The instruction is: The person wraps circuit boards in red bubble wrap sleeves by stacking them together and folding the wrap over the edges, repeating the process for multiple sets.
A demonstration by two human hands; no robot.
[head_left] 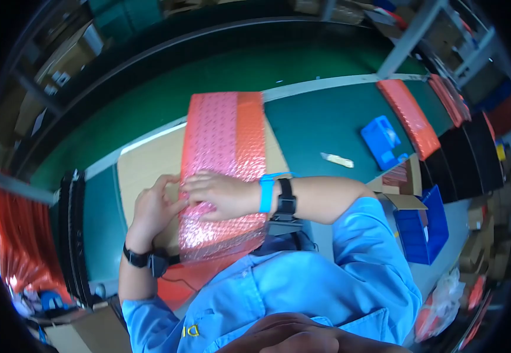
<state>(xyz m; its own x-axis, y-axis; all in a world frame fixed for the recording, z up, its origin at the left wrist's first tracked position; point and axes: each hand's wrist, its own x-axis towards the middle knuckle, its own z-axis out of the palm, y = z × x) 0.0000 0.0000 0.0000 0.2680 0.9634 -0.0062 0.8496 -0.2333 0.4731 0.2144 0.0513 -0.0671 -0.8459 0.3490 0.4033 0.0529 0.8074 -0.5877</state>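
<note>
A long red bubble-wrap bag (246, 159) with a paler pink printed band lies lengthwise in front of me, over a flat cardboard sheet (149, 150). My left hand (156, 207) is at the bag's left edge, its thumb and fingers curled in a pinch there. Across the bag from the right comes my right hand (223, 195), palm down, fingers stretched toward that same edge. The two hands nearly meet. The bag's near end reaches close to my body, where more red film (193, 275) shows beneath it.
On the green table at right lie a yellowish-handled cutter (338, 159), a blue plastic holder (381, 141) and a red bubble bag (408, 117). Lower right are an open carton (405, 176) and a blue bin (429, 235). Stacked red bags (23, 241) stand far left. A green conveyor belt (161, 100) runs behind.
</note>
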